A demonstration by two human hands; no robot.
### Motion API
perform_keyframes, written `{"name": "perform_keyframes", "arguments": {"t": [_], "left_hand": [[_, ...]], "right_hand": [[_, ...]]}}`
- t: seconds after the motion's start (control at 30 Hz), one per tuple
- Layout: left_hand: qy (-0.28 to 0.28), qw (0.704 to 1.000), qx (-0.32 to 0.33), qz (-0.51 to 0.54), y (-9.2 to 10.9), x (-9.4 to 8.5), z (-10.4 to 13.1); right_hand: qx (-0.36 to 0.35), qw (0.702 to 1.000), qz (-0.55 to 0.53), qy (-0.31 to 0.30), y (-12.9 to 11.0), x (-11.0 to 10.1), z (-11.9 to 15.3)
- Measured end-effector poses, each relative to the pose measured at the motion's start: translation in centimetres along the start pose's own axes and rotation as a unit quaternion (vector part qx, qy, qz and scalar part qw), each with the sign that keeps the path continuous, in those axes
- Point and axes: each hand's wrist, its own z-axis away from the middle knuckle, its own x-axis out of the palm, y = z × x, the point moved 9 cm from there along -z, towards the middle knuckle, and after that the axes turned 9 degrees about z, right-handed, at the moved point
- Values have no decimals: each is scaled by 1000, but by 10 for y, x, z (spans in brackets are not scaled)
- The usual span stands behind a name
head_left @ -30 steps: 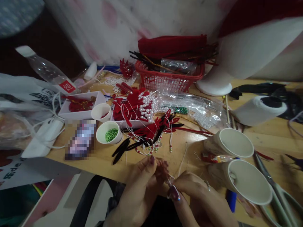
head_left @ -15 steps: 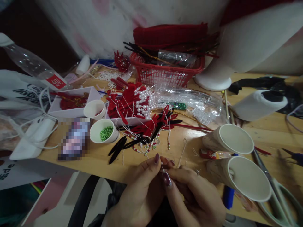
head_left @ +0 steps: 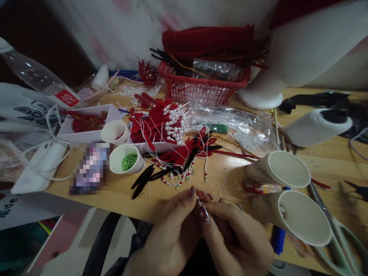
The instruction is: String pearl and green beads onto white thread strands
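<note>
Close together at the table's front edge, both my hands pinch at their fingertips. My left hand (head_left: 169, 226) and my right hand (head_left: 232, 234) meet over a thin white thread (head_left: 199, 203), which seems to carry a tiny white bead; the rest is hidden by my fingers. Just beyond them lie red and black fuzzy loops (head_left: 184, 153) with white cords and short strings of white, red and green beads (head_left: 205, 168). Green beads fill the bottom of a paper cup (head_left: 126, 159) to the left. A looped white cord (head_left: 221, 186) lies just beyond my right hand.
Two paper cups (head_left: 304, 218) lean at the right beside scissors (head_left: 340, 245). Behind are a red basket (head_left: 201, 86), a plastic bag of beads (head_left: 244, 122) and a white foam stand (head_left: 261, 96). A white box (head_left: 77, 136), power strip (head_left: 40, 168) and bottle (head_left: 40, 73) occupy the left.
The fingertips have shifted slightly, and a tiny white bead shows more clearly between them. Both hands keep their pinch in nearly the same place.
</note>
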Motion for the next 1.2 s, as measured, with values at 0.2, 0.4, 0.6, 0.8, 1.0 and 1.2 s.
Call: {"name": "perform_keyframes", "arguments": {"t": [0.2, 0.4, 0.6, 0.8, 1.0, 1.2], "left_hand": [[-16, 1000, 2, -11, 0, 1, -1], [2, 1000, 0, 3, -2, -1, 1], [-11, 1000, -1, -8, -3, 3, 2], [-1, 1000, 4, -7, -2, -4, 3], [29, 998, -18, 44, -7, -8, 4], [36, 998, -16, 45, -8, -7, 4]], "right_hand": [[4, 1000, 1, -1, 2, 2, 0], [5, 1000, 6, 13, 1, -2, 1], [8, 1000, 12, 11, -1, -3, 1], [4, 1000, 15, 10, -1, -3, 1], [-1, 1000, 13, 0, -1, 0, 2], [-7, 1000, 13, 10, -2, -2, 2]]}}
